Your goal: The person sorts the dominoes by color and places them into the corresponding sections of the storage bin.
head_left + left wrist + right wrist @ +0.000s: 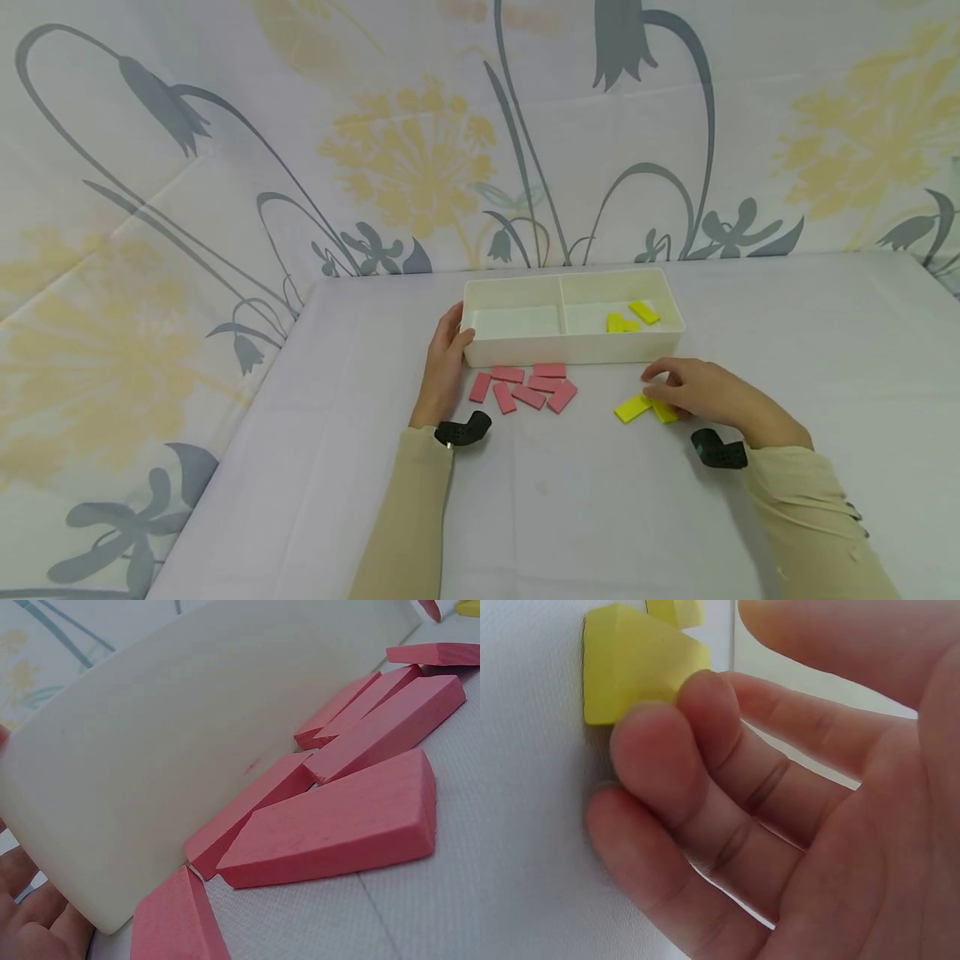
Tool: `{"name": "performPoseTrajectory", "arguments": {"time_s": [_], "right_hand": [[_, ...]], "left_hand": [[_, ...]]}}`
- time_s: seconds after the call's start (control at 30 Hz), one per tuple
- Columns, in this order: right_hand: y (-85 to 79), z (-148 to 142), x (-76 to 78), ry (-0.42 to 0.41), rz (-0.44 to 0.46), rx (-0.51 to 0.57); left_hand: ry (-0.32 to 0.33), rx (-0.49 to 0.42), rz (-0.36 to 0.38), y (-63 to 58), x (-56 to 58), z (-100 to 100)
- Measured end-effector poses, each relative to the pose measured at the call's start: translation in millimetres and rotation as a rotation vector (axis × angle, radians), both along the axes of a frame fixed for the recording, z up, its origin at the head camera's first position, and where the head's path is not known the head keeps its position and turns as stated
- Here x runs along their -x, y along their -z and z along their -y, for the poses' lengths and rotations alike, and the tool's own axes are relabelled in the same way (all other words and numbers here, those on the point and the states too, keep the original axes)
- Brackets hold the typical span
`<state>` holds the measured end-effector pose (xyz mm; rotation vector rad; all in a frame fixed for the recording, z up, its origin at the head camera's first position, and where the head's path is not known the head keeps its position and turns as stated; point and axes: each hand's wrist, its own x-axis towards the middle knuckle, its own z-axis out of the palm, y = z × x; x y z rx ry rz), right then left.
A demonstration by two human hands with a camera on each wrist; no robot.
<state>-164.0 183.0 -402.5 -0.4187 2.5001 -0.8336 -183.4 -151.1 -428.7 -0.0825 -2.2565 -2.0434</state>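
Showed, from left to centre, a long white tray point(570, 351), rectangular, open-topped and split by one thin upright divider point(562, 305) into two compartments. Included, on the pale cloth point(525, 500) just before the front wall, seven pink blocks point(562, 397): flat, oblong, straight-edged, matt in finish, scattered at differing angles, some touching one another in the left wrist view. Contained, farther right, in the right-hand compartment, small yellow blocks point(644, 312) of similar flat form, lying close together. Included also, on the cloth before the right end of the tray, loose yellow blocks point(632, 409), vivid in colour and partly covered by fingers.

Depicted, for pose, at left: the left hand point(442, 367) wrapped about the left end of the tray and grasping it, thumb at the front corner, fingers along the outer end; forearm extended forward in a beige sleeve point(405, 517). Depicted, at right: the right hand point(708, 393) reaching in from the right over the loose yellow blocks, fingers bent, fingertips against one of them. Could not tell, from these views, a pinch on that block from mere contact.
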Motion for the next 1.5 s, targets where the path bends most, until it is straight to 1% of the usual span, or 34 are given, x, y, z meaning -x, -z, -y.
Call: {"name": "performPoseTrajectory", "arguments": {"time_s": [0.1, 0.17, 0.3, 0.47, 0.6, 0.73, 0.83, 0.93, 1.07, 1.27, 1.5], "right_hand": [[2.0, -0.6, 0.1, 0.003, 0.022, -0.001], [3.2, -1.2, 0.2, 0.010, 0.040, 0.006], [4.6, -2.4, 0.5, 0.022, 0.059, 0.007], [4.9, -2.2, 0.7, 0.021, 0.042, -0.021], [3.6, 0.3, -0.3, 0.009, 0.016, -0.052], [2.5, 2.7, -1.2, 0.003, -0.004, -0.071], [2.7, 4.7, -1.9, 0.012, -0.016, -0.087], [3.1, 7.8, -2.7, 0.025, -0.022, -0.110], [3.7, 11.6, -2.7, 0.030, -0.029, -0.141], [4.6, 15.7, -1.5, 0.035, -0.049, -0.184], [5.5, 19.9, -1.7, 0.045, -0.061, -0.206]], "left_hand": [[-0.001, 0.018, -0.002, -5.9, -4.2, -1.7], [-0.002, 0.023, -0.001, -7.5, -5.3, -2.1], [0.002, 0.009, -0.011, -7.6, -4.5, -2.1], [0.005, 0.004, -0.012, -6.7, -3.8, -1.5], [0.000, -0.002, -0.001, -3.7, -2.7, -0.6], [-0.004, -0.012, -0.008, 4.9, 2.7, 1.8], [-0.013, 0.002, -0.021, 12.0, 7.2, 3.3], [-0.023, 0.017, -0.024, 16.2, 9.4, 3.6], [-0.027, 0.020, -0.026, 17.4, 9.7, 3.8], [-0.026, 0.023, -0.032, 15.2, 9.6, 3.6], [-0.026, 0.013, -0.027, 16.2, 10.1, 3.4]]}}
